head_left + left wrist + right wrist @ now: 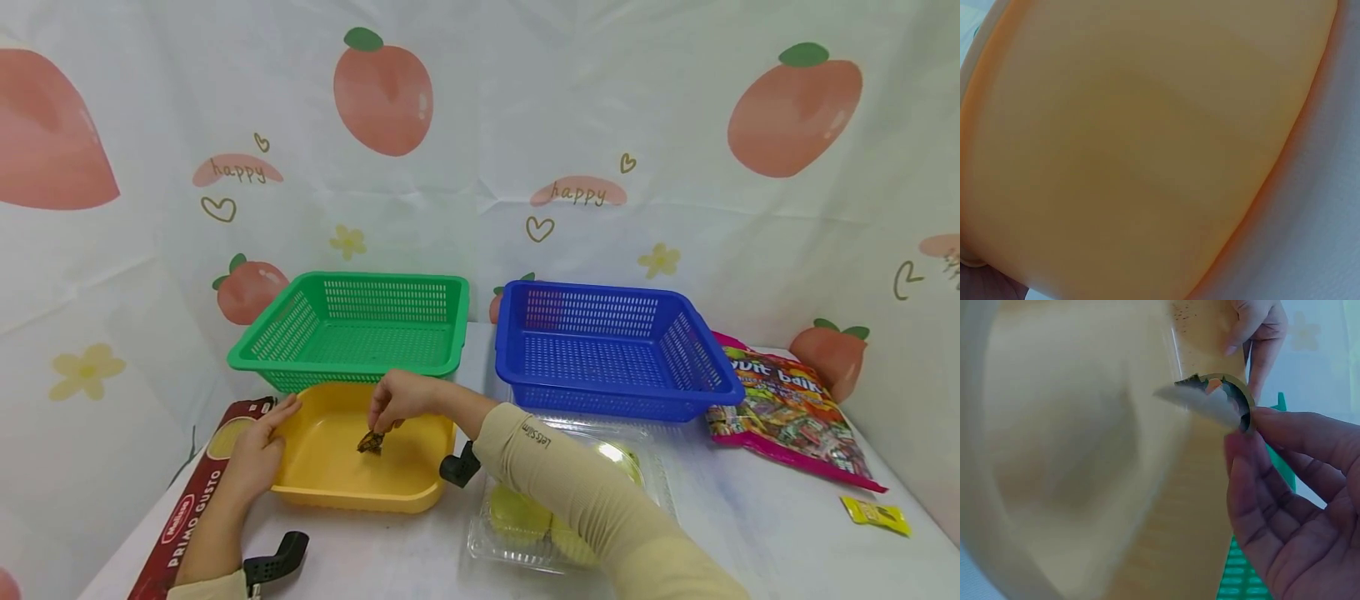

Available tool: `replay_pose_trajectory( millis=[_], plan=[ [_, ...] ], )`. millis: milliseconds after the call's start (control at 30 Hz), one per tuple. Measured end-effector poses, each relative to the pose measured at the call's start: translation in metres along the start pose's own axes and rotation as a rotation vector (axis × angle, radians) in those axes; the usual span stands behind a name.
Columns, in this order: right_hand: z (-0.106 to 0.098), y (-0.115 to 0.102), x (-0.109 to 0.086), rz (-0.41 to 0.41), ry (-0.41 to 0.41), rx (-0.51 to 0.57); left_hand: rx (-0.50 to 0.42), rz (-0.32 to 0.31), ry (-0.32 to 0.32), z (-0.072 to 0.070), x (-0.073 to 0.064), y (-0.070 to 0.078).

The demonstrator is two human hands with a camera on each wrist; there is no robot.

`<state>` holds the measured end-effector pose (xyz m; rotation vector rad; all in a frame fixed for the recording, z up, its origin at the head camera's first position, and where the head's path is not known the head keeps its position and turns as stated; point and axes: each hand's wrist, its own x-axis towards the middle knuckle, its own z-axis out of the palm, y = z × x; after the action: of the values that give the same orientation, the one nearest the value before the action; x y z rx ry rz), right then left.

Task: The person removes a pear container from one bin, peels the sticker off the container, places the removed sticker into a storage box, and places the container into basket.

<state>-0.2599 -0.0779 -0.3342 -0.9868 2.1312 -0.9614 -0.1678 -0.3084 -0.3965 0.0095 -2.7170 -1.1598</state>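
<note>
A yellow plastic basin (322, 467) stands before me, its wall (1147, 150) filling most of the left wrist view. My left hand (258, 454) grips the left rim; the right wrist view shows that hand (1263, 328) with thumb and fingers on either side of the edge. Over the basin, my right hand (405, 398) pinches a small dark-and-gold piece (371, 442) between thumb and fingertips. In the right wrist view this piece (1210, 403) has a curved gold edge, a dark green patterned face and a pale blurred side; its exact kind cannot be told.
Behind the basin sit a green basket (390, 342) and a blue basket (592, 358). A clear plastic box (517, 554) with pale green round items lies under my right forearm. There is a red Primo Gusto pack (176, 521) left, a candy bag (787, 417) and a yellow sachet (876, 515) right.
</note>
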Motion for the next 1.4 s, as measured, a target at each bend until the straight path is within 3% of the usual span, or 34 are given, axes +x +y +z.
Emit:
replay_pose_trajectory(
  millis=[200,833,1400],
  plan=[
    [0.001,-0.001,0.000,0.015,-0.014,0.074,0.005,-0.011,-0.015,0.000,0.001,0.000],
    [-0.005,-0.001,-0.002,-0.035,-0.038,-0.010,-0.003,-0.010,-0.011,0.000,0.001,0.002],
    [-0.028,0.006,-0.022,-0.068,-0.047,-0.062,-0.016,-0.015,-0.014,0.000,-0.001,0.001]
  ],
)
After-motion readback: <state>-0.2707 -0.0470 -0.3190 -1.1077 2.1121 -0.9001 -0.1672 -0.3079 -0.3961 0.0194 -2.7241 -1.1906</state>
